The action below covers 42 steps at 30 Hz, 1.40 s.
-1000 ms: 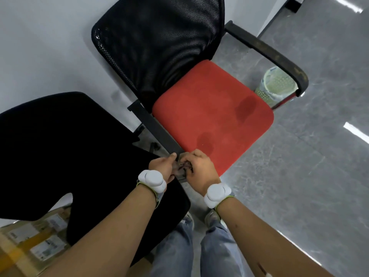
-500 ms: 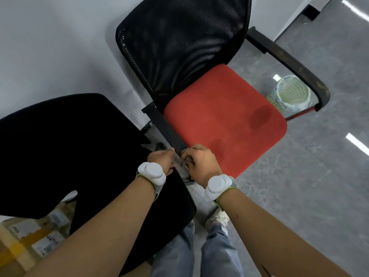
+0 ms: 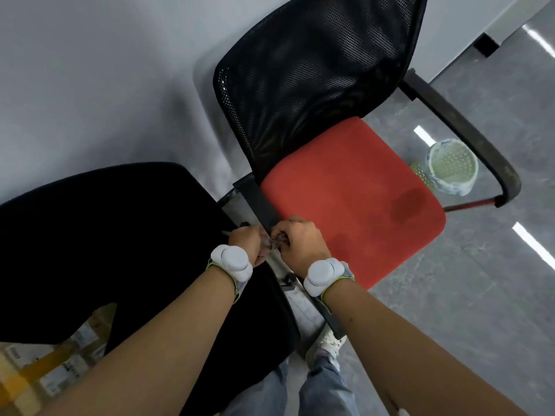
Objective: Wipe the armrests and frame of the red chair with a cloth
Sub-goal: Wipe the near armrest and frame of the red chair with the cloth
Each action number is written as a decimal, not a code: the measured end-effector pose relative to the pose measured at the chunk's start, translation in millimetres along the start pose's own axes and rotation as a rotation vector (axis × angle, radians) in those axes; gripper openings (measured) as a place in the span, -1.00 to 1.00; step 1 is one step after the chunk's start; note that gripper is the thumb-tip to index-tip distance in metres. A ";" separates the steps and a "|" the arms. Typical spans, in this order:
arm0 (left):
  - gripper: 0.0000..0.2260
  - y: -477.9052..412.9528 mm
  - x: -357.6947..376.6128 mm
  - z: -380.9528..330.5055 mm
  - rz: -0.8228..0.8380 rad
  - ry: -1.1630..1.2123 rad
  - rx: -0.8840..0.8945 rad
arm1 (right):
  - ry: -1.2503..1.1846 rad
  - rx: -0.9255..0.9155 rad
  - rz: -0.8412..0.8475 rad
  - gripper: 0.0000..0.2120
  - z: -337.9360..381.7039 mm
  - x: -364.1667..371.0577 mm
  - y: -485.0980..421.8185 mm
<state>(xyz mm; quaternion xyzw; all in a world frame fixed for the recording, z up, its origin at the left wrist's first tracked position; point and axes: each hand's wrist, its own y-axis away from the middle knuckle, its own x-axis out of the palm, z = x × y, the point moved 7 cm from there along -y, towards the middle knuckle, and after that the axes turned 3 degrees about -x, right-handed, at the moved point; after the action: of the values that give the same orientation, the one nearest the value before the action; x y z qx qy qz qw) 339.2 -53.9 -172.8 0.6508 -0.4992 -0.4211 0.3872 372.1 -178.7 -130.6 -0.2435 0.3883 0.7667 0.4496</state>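
A black chair [image 3: 90,241] is being seen left of the pale green perforated wastebasket [image 3: 452,166], well apart from it. Labelled cardboard boxes [image 3: 60,367] are lying below that chair, far left of the wastebasket, which is resting on the grey tiled floor [image 3: 450,310].

Even, dimmish light — ceiling glare streaks the floor [image 3: 495,295] — edges bowed.

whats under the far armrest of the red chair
A pale green perforated wastebasket with a plastic liner stands on the grey floor beneath the far armrest. The armrest covers part of its rim.
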 end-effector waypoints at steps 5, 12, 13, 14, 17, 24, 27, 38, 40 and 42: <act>-0.80 -8.6 -7.7 -20.7 -0.003 -0.034 0.040 | 0.015 -0.006 0.029 -0.69 16.5 1.5 -29.9; -0.75 -16.1 -14.9 -23.0 0.014 0.163 -0.094 | 0.074 -0.029 0.067 -0.75 38.9 5.8 -73.3; -0.73 -16.2 -15.3 -22.5 0.027 0.185 -0.105 | 0.081 -0.044 0.062 -0.76 43.1 5.9 -79.2; -0.72 -16.5 -15.9 -21.7 0.032 0.196 -0.117 | 0.086 -0.063 0.055 -0.77 48.0 5.8 -85.7; -0.70 -11.7 -12.1 -19.7 0.076 0.196 -0.169 | 0.129 -0.091 0.023 -0.71 58.5 2.0 -101.9; -0.77 -6.6 -12.0 -6.4 0.098 0.231 -0.213 | 0.243 -0.163 -0.089 -0.66 67.7 6.4 -110.7; -0.75 -5.9 -9.1 -2.7 0.124 0.208 -0.217 | 0.294 -0.149 -0.123 -0.66 68.1 12.3 -112.4; -0.77 9.6 7.9 15.9 0.123 0.189 -0.161 | 0.214 -0.204 -0.071 -0.65 46.5 9.4 -84.2; -0.75 12.1 10.7 20.2 0.095 0.208 -0.182 | 0.198 -0.221 -0.060 -0.67 41.7 9.5 -71.4; -0.78 16.9 18.8 28.1 0.081 0.200 -0.180 | 0.159 -0.222 -0.059 -0.68 33.2 7.5 -57.7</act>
<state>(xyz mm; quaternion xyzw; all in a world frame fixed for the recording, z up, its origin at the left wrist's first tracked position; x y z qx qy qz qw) 310.2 -78.1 -169.9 0.6313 -0.4442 -0.3813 0.5087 418.3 -131.0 -138.5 -0.3631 0.3285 0.7696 0.4099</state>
